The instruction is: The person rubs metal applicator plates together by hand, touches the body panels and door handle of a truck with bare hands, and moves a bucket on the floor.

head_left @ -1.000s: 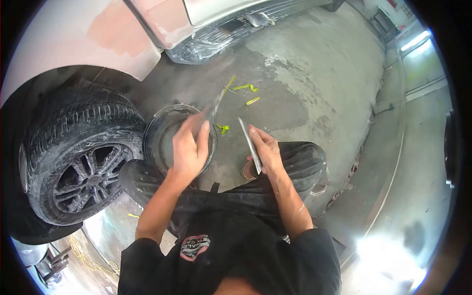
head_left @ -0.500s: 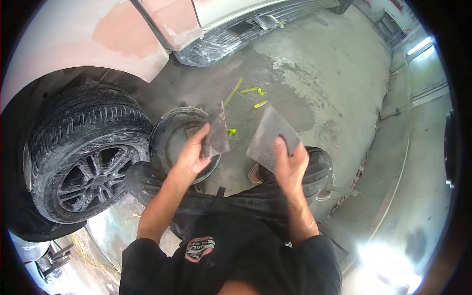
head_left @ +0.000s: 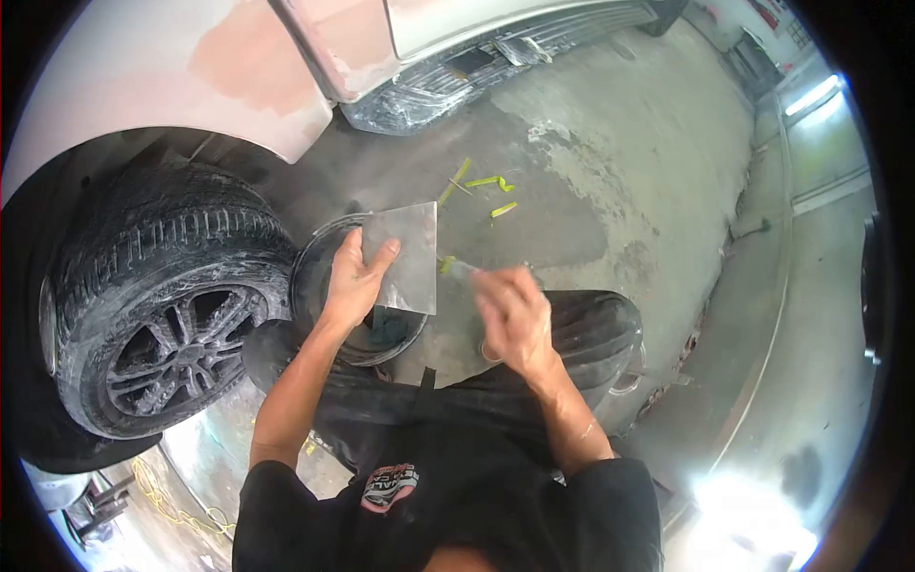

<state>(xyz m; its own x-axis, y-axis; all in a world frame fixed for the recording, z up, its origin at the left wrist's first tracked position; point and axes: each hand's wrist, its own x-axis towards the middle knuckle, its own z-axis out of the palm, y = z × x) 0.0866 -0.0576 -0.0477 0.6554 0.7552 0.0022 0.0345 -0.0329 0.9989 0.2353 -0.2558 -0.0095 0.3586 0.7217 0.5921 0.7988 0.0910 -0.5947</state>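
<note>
My left hand (head_left: 353, 281) grips a thin grey rectangular sheet (head_left: 405, 253) by its left side, thumb on the face turned to me. Just behind and below that sheet is a round dark bucket (head_left: 303, 255), largely covered by the sheet and hand. My right hand (head_left: 515, 315) is curled and blurred by motion, to the right of the sheet and apart from it. A pale thin edge (head_left: 461, 269) sticks out at its fingertips, seemingly a second grey sheet seen nearly edge-on. What lies inside the bucket is mostly hidden.
A dusty car wheel (head_left: 181, 353) stands at left, under a white and pink patched car body (head_left: 253, 67). The running board (head_left: 429, 91) juts out ahead. Yellow-green tape scraps (head_left: 486, 182) lie on the concrete floor (head_left: 658, 143). A wall (head_left: 810, 276) runs along the right.
The left sheet has turned from a slant to face me squarely. My right hand has moved left and its sheet, broad to view before, now shows only a thin edge.
</note>
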